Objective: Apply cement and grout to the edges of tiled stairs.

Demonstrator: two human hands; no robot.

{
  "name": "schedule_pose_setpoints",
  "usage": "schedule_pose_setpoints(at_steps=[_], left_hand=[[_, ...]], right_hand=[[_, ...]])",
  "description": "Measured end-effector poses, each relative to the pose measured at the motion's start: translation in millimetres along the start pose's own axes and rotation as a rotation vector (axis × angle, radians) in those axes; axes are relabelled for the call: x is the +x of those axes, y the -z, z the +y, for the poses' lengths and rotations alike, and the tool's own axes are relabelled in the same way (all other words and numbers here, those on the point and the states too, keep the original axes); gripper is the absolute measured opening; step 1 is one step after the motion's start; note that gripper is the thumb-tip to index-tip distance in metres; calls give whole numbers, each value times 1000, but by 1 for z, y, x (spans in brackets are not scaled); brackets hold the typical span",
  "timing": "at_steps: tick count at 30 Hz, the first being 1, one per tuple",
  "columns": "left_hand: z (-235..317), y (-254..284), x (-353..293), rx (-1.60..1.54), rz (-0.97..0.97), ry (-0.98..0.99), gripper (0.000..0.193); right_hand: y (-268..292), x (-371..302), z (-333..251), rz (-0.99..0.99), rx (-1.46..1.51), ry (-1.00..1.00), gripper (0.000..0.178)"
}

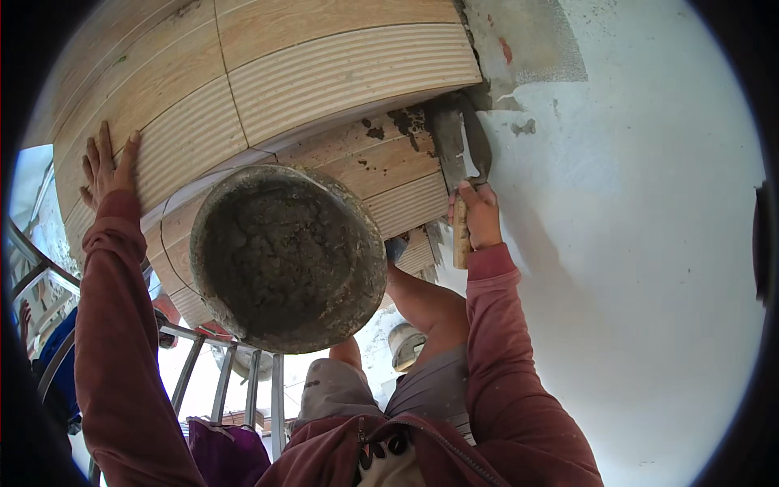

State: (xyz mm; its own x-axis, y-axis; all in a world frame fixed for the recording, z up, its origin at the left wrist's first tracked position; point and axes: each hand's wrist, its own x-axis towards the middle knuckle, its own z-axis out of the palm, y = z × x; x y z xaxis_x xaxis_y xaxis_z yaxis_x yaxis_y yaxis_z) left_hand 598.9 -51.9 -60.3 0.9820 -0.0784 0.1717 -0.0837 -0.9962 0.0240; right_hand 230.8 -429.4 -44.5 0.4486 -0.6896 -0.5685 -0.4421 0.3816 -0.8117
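My left hand [109, 166] lies with its fingers spread on the ribbed edge of an upper wood-look tiled step [349, 61]. My right hand [479, 215] is closed round the wooden handle of a trowel [478, 146]. Its dark blade points away from me, against the side wall at the end of the steps. Grey wet mortar [448, 134] coats the strip beside the blade, between the tile ends and the wall. Left of the trowel, a round mortar-crusted tub [371, 235] holds grey mortar. It stands over the lower tiled step [406, 183].
A white wall [625, 219] fills the right side, with a grey patch near the top. Metal railing bars [188, 375] run at lower left, with a purple cloth [227, 450] by them. Dark mortar splashes mark the lower step. Another container [403, 345] sits below, by my legs.
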Motion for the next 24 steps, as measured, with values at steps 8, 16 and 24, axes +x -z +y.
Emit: schedule_pose_setpoints(at_steps=[8,16,24], left_hand=[[1,-3,-1,3,5,-2,71],[2,1,-2,-31,-4,11,76],[-2,0,1,6,10,-1,71]], right_hand=[[-3,5,-2,5,-68,-90,18],[-10,13,6,-7,-72,-123,19],[-20,20,17,34,-78,-111,20]])
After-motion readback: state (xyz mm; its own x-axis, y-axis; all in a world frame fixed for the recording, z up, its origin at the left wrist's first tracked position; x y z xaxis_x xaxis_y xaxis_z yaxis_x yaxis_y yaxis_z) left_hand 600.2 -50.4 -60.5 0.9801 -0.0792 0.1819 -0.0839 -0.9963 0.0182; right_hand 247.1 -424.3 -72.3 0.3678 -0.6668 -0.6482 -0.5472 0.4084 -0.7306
